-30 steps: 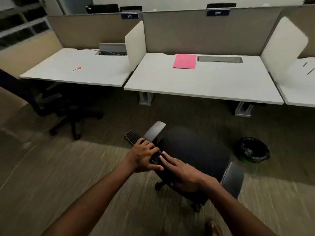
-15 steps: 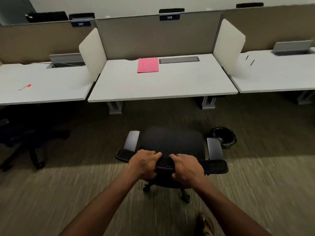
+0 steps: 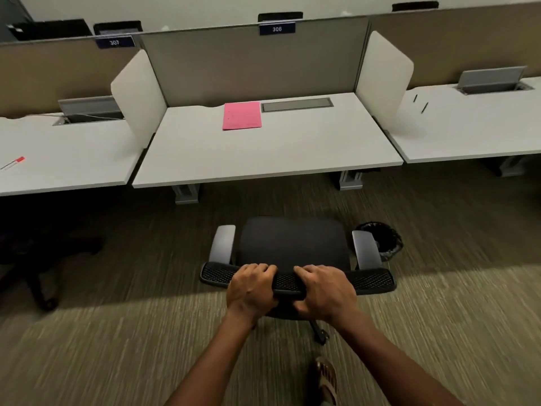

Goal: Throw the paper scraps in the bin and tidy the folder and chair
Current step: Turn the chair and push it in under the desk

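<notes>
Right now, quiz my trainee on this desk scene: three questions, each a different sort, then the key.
1. True or false: both hands grip the top edge of the chair backrest.
2. Multiple choice: the pink folder lies on A) the carpet, B) the desk labelled 306, C) the chair seat.
3. Fill in: the bin stands on the floor beside the chair's ____ armrest.

Key: 1 true: left hand and right hand both curl over it. 2 B. 3 right.
</notes>
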